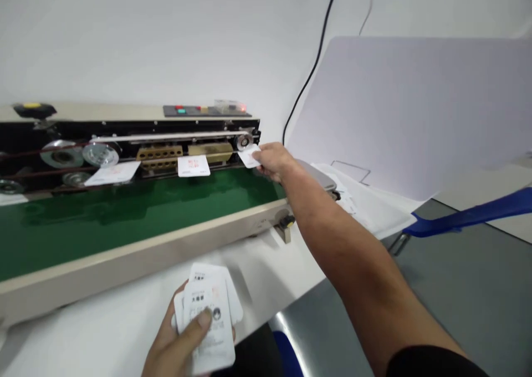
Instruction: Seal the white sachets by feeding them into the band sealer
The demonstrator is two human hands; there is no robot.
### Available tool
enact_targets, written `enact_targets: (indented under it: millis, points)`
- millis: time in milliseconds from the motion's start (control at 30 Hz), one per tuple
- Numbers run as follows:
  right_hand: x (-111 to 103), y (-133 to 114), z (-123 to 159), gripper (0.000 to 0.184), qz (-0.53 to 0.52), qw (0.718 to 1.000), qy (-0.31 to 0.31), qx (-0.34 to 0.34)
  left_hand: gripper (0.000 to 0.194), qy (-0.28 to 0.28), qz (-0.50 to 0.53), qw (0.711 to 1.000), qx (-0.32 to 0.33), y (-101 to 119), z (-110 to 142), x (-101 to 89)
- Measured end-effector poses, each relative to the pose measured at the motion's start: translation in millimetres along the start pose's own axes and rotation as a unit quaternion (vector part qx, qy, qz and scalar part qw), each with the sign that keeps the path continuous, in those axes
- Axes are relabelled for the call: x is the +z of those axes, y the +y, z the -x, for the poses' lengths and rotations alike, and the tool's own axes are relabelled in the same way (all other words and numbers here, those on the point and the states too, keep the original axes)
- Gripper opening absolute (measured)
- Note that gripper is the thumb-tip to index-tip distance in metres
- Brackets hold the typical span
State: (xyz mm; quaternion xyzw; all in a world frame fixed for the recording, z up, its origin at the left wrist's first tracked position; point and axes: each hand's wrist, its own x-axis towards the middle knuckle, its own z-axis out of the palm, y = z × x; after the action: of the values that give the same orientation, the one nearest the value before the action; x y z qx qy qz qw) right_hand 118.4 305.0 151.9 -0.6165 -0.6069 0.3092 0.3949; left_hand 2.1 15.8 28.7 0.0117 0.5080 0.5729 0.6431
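The right hand (272,161) pinches one white sachet (249,156) by its edge, fingers nearly closed, at the right end of the sealing machine (208,123). The left hand (183,332) grips a fanned stack of sachets (210,316), thumb across the top one, over the near edge of the white tabletop (266,288). The green belt (137,205) lies open between the hands, its pale rail (158,252) running along the near side.
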Motion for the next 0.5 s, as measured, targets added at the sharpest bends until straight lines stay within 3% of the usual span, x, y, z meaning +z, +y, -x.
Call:
enact_targets:
  millis: [33, 100, 200, 233, 300, 400, 500]
  points:
    - [3, -2, 4, 0.001, 0.014, 1.000, 0.003, -0.002, 0.070, -0.019, 0.019, 1.000, 0.007, 2, 3, 1.8]
    - [7, -2, 24, 0.019, 0.050, 0.996, 0.051, -0.055, 0.065, -0.057, 0.056, 0.997, 0.022, 5, 7, 4.6]
    - [7, 14, 93, 0.042, 0.090, 0.951, 0.141, -0.259, 0.060, -0.066, 0.083, 0.994, 0.025, 10, 7, 5.0]
    - [6, 24, 123, 0.042, 0.083, 0.942, 0.117, -0.304, 0.059, -0.065, 0.092, 0.993, 0.024, 11, 6, 4.0]
    - [4, 47, 180, 0.052, 0.085, 0.933, -0.020, -0.350, 0.056, -0.078, 0.111, 0.990, 0.029, 10, 0, 1.8]
    - [8, 79, 235, 0.064, 0.062, 0.945, -0.165, -0.277, 0.052, -0.112, 0.129, 0.985, 0.030, 5, -8, 1.0]
    - [13, 94, 246, 0.063, 0.013, 0.963, -0.220, -0.154, 0.045, -0.135, 0.164, 0.977, 0.006, 3, -12, 4.8]
